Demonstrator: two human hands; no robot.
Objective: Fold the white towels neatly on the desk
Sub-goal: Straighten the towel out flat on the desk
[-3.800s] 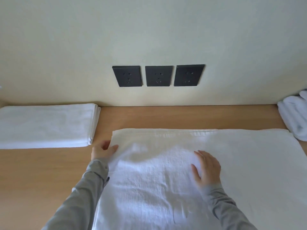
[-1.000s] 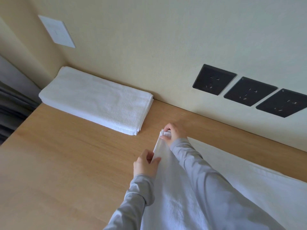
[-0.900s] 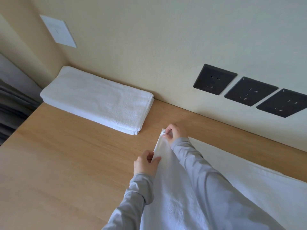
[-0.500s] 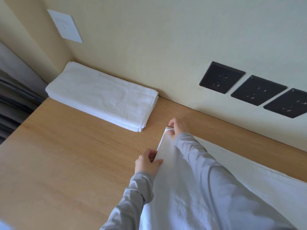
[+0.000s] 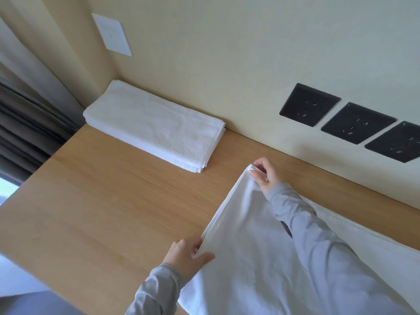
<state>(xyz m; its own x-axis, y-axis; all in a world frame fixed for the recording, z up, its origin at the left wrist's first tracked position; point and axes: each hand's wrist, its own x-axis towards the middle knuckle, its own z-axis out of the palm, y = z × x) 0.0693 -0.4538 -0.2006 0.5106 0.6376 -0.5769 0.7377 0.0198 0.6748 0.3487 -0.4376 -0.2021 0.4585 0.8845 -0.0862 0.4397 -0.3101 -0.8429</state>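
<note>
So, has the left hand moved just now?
Yes: the left hand slid toward the person along the unfolded white towel, away from the folded white towel stack.

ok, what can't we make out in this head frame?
Head view:
- towel: right and near ends cut off by the frame; right sleeve covers part.
- left hand: fingertips hidden under the towel's edge.
- folded stack: layer count too fine to tell.
- third socket: cut by the right edge.
</note>
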